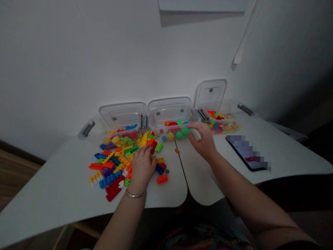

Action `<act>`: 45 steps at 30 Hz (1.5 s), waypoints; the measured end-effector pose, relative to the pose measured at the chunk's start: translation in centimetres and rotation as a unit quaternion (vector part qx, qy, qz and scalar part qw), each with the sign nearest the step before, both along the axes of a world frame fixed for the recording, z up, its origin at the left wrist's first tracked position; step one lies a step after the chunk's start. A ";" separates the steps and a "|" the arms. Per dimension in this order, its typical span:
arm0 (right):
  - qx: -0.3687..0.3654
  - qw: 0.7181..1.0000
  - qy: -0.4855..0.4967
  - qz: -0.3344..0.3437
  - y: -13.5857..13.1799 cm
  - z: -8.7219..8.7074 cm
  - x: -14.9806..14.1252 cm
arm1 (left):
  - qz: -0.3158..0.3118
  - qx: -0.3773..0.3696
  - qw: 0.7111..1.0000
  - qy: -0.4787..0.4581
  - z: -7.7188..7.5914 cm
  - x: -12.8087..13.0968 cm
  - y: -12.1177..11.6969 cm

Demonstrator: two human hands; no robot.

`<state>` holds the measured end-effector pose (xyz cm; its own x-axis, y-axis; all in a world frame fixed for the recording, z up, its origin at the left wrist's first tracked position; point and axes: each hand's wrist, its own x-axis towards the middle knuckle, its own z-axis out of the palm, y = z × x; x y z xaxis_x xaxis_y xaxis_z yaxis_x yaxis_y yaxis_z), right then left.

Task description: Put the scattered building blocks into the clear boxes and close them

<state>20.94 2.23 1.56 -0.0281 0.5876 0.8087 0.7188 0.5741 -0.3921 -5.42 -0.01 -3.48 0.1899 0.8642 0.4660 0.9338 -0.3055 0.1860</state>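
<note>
My left hand [142,166] rests over the right side of a heap of colourful toy building bricks [110,177]. Its fingers are stretched forward with the thumb apart, and the fingertips are beside a red brick [153,146]. A silver bangle [135,195] circles that wrist. At the front of the middle clear plastic box [169,99], my right hand [203,140] has its thumb and fingers closed around the edge of a green ball [185,131]. Other coloured balls [170,136] show through the box wall. A light green brick [158,147] and an orange brick [162,179] lie right of my left hand.
A left clear box [123,107] and a right clear box [210,90], lids raised against the wall, hold more bricks. A small orange piece [177,151] lies near the seam between two white tabletops [203,187]. A phone [247,152] lies at the right.
</note>
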 end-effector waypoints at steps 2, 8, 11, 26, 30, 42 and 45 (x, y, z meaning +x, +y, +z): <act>-0.044 0.994 -0.058 0.081 -0.9 -1.3 -2.5 | -0.003 -0.008 1.000 0.002 0.0 0.0 0.0; -0.157 0.953 -0.218 0.142 -0.4 -4.9 -6.4 | -0.032 -0.008 0.999 0.021 0.2 0.2 -0.1; -0.178 0.948 -0.241 0.102 0.4 -6.1 -7.3 | -0.045 -0.012 0.998 0.034 0.3 0.3 -0.1; -0.211 0.959 -0.179 0.057 -0.7 -5.1 -7.3 | -0.071 -0.043 0.996 0.025 0.4 0.3 0.0; -0.213 0.953 -0.199 0.079 -0.4 -5.5 -7.6 | -0.065 -0.045 0.997 0.011 0.5 0.3 0.0; -0.232 0.952 -0.173 0.099 -0.3 -5.9 -7.1 | -0.063 -0.039 0.997 -0.014 0.6 0.2 -0.1; -0.232 0.956 -0.150 0.100 -0.3 -6.0 -7.0 | -0.060 -0.034 0.997 -0.018 0.6 0.1 -0.1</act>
<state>13.97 1.98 -4.39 -0.3667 0.8400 0.3999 0.7326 0.5257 -0.4323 -5.30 -0.10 -2.89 0.2776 0.8663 0.4153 0.8835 -0.4000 0.2438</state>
